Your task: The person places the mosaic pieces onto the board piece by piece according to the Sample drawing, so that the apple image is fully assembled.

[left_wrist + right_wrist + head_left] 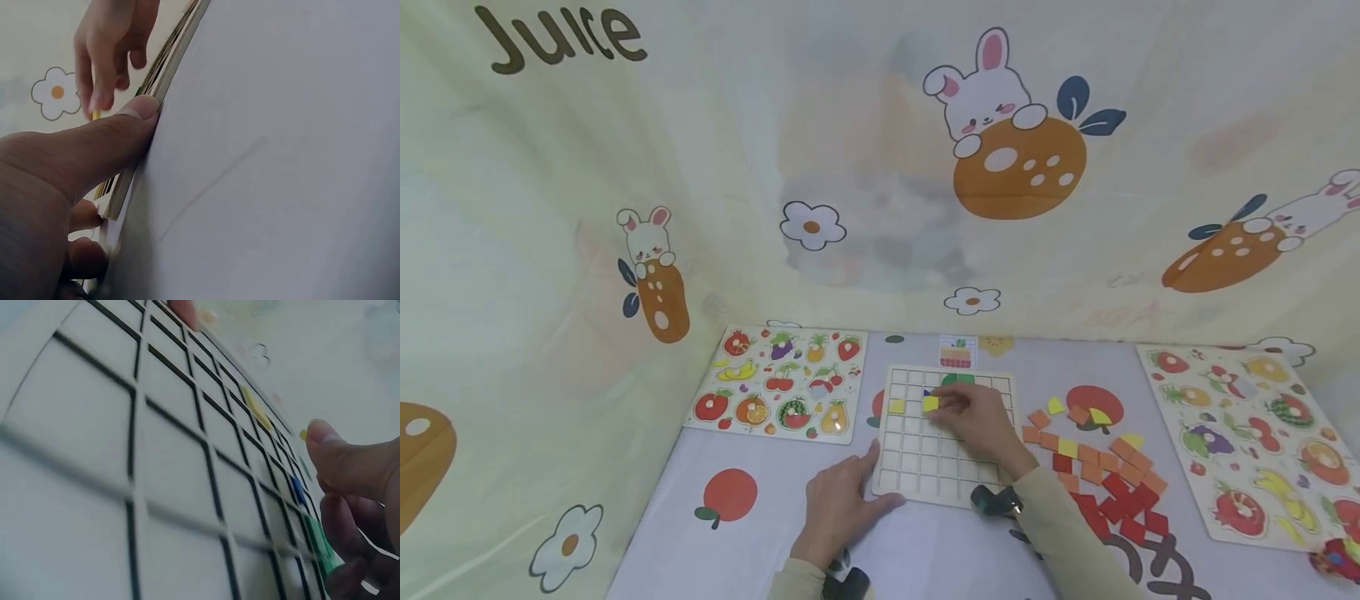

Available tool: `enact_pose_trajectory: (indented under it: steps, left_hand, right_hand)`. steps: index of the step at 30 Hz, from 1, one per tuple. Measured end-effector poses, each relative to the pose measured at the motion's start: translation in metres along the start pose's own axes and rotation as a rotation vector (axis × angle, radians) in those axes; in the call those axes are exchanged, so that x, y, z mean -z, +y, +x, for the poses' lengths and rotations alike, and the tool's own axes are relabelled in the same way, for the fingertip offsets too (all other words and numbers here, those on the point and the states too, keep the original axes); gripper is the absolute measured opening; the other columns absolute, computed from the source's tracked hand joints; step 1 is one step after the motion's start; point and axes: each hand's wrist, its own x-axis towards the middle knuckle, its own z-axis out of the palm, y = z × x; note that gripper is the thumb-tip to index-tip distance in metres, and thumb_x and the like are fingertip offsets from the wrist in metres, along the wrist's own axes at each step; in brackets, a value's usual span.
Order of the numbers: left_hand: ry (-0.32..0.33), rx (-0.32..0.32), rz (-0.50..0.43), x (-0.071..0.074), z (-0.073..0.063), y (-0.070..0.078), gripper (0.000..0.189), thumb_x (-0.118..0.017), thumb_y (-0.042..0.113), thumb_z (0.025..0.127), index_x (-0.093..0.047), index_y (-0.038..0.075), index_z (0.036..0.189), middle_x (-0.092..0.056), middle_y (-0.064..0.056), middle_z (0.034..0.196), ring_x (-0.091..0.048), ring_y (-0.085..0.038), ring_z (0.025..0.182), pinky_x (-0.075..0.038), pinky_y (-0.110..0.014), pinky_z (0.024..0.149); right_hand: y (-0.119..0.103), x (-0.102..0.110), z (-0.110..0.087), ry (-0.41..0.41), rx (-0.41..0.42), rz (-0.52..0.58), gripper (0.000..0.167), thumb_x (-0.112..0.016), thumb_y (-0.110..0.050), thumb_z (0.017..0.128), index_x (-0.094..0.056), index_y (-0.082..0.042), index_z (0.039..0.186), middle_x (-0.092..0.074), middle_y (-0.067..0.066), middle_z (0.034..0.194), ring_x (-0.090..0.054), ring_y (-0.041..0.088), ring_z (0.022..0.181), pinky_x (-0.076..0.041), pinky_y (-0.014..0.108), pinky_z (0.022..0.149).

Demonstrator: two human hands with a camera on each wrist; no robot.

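Observation:
My right hand (973, 417) pinches a small yellow square tile (931, 403) between thumb and fingertips, above a white grid board (917, 467). In the right wrist view, that tile (304, 434) shows only as a sliver beside the thumb. Another yellow tile (896, 407) lies in a cell at the board's left; green tiles (957, 380) sit in its far row. A blue piece (297, 489) lies on the grid near the right fingers. My left hand (842, 500) rests at the near-left corner, its straight thumb against the near edge and its fingers by the left edge.
Loose orange, red and yellow tiles (1112, 479) are scattered right of the board. Fruit picture boards lie at the left (782, 383) and right (1247, 450). A small picture card (958, 352) lies behind the grid. A printed curtain (865, 167) rises along the table's back.

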Motion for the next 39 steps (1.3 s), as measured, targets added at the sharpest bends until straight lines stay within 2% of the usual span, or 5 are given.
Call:
enact_pose_trajectory:
  steps: [5,14,28,33,39]
  left_hand:
    - [0.023,-0.014,0.001,-0.001,0.001,-0.001,0.089,-0.082,0.070,0.079,-0.059,0.027,0.153,-0.041,0.013,0.066,-0.030,-0.003,0.057,-0.024,-0.024,0.058]
    - [0.008,-0.009,-0.013,0.001,0.002,-0.001,0.089,-0.081,0.071,0.080,-0.058,0.027,0.154,-0.042,0.012,0.067,-0.031,-0.004,0.059,-0.025,-0.025,0.059]
    - [0.011,-0.010,-0.011,-0.001,0.002,-0.003,0.090,-0.080,0.072,0.079,-0.058,0.028,0.154,-0.042,0.013,0.067,-0.032,-0.004,0.058,-0.025,-0.025,0.059]
    - [0.017,-0.017,-0.019,-0.003,0.001,-0.002,0.090,-0.081,0.071,0.078,-0.059,0.027,0.153,-0.042,0.013,0.067,-0.032,-0.004,0.058,-0.025,-0.025,0.058]
    - [0.009,0.000,-0.018,-0.001,0.000,-0.001,0.091,-0.081,0.071,0.078,-0.058,0.027,0.154,-0.041,0.013,0.066,-0.032,-0.004,0.058,-0.025,-0.024,0.059]
  right_hand:
    - [-0.006,-0.016,0.007,0.011,0.072,-0.015,0.032,-0.088,-0.025,0.088,-0.079,-0.019,0.119,-0.071,-0.005,0.093,-0.056,0.016,0.081,-0.044,0.030,0.073]
    - [-0.008,-0.026,0.013,0.002,0.061,-0.088,0.032,-0.089,-0.028,0.087,-0.080,-0.020,0.117,-0.066,-0.007,0.085,-0.053,0.014,0.074,-0.040,0.030,0.066]
    - [-0.008,-0.027,0.012,0.004,0.055,-0.117,0.028,-0.086,-0.029,0.090,-0.082,-0.021,0.116,-0.066,-0.009,0.086,-0.054,0.013,0.079,-0.042,0.031,0.071]
    - [-0.005,-0.013,0.007,0.010,0.063,-0.114,0.031,-0.083,-0.031,0.093,-0.080,-0.021,0.122,-0.065,-0.008,0.085,-0.054,0.015,0.080,-0.041,0.032,0.071]
    - [0.008,0.032,0.003,-0.003,-0.034,-0.182,0.032,-0.080,-0.032,0.095,-0.079,-0.018,0.124,-0.064,-0.002,0.088,-0.055,0.020,0.085,-0.041,0.033,0.069]
